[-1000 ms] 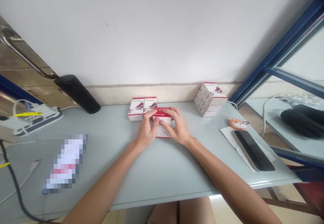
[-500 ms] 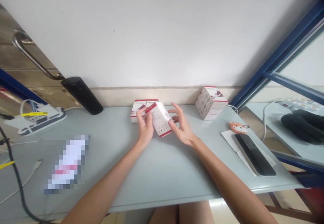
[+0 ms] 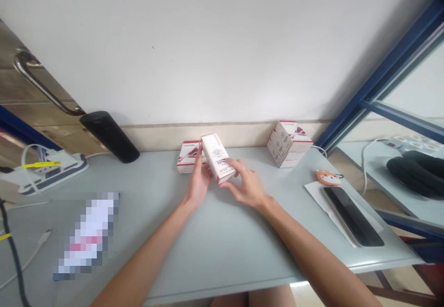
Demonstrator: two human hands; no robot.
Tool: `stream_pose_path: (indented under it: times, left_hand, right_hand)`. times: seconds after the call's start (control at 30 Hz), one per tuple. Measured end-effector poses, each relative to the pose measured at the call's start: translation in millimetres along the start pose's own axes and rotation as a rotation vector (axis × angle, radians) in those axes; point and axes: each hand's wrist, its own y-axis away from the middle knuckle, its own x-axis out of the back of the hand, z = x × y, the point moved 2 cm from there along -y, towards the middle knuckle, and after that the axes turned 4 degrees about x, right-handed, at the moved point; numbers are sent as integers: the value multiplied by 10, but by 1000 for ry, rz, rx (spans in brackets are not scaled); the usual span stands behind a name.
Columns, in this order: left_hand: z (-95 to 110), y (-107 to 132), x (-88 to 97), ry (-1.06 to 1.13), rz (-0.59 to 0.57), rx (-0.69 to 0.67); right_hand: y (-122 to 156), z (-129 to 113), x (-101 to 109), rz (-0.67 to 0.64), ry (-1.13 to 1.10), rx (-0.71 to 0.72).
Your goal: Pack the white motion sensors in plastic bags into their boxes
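Note:
A small white and red cardboard box [image 3: 217, 156] is held tilted above the table, one narrow printed side facing me. My left hand [image 3: 199, 180] grips it from the left, its fingers partly hidden behind the box. At the lower right end, my right hand [image 3: 247, 183] has its thumb and fingers closed on the carton's corner. Behind my left hand lies a similar white and red box [image 3: 187, 156] on the table, partly covered by the hand and the held box. A stack of matching boxes [image 3: 289, 144] stands against the wall at the right.
A black cylinder [image 3: 110, 136] leans at the back left, near a power strip [image 3: 55, 177] with cables. A pixelated flat item [image 3: 88, 233] lies at the left. On the right are a black phone [image 3: 353, 217], white paper [image 3: 317, 198] and an orange animal-faced case [image 3: 328, 177]. Blue frame bars [image 3: 381, 71] rise beyond.
Between my hands the box has been turned, so a narrow printed side now faces up instead of the broad face. My right fingers have closed onto its lower end. The view has shifted slightly.

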Motion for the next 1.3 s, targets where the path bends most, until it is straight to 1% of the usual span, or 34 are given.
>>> stream_pose_path:
  times: [0.07, 0.13, 0.23, 0.3, 0.5, 0.57, 0.6, 0.7, 0.77, 0.83, 0.87, 0.9, 0.93, 1.0, 1.07, 1.17, 1.23, 1.3]
  left_hand:
    - [45, 17, -12, -17, -37, -7]
    - [59, 26, -7, -18, -47, -3]
    - [24, 32, 4, -18, -44, 57]
    - [-7, 38, 3, -33, -65, 104]
    - [-21, 80, -41, -157, -258, 112]
    - [-12, 105, -71, -214, -289, 104]
    - [-5, 116, -85, -236, -282, 90]
    - [25, 130, -109, -271, -188, 11]
    - [50, 116, -108, -281, -134, -23]
    - [94, 81, -81, -284, -85, -33]
    - [131, 57, -51, -283, -44, -43]
    - [180, 32, -4, -288, 23, -67]
    - [240, 8, 56, -300, 105, -99]
    - [387, -28, 209, -365, 314, -187]
    - [532, -49, 367, -442, 449, -235]
    - [689, -66, 552, -563, 490, -273]
    - [733, -78, 643, -720, 498, -250]
    - [731, -104, 717, -865, 487, -216]
  right_hand:
    - [-4, 7, 8, 63, 26, 37]
    - [-10, 3, 17, 112, 57, 75]
    - [-12, -8, 22, 174, 95, 137]
    - [-6, -2, 20, 217, 104, 159]
    - [29, 68, 55, 368, 110, 131]
    - [36, 82, 73, 396, 146, 129]
    - [39, 85, 76, 406, 158, 132]
    - [41, 74, 58, 418, 152, 141]
    - [28, 53, 33, 393, 123, 135]
    - [-3, 32, 29, 357, 110, 113]
    - [-26, 28, 45, 348, 118, 98]
    - [-51, 31, 79, 352, 139, 82]
    - [-78, 45, 131, 373, 172, 62]
    - [-127, 111, 286, 459, 253, 15]
    - [-153, 225, 487, 564, 336, -48]
    - [-137, 442, 798, 672, 498, -183]
    - [-96, 580, 970, 730, 617, -278]
    - [-51, 703, 1082, 743, 682, -342]
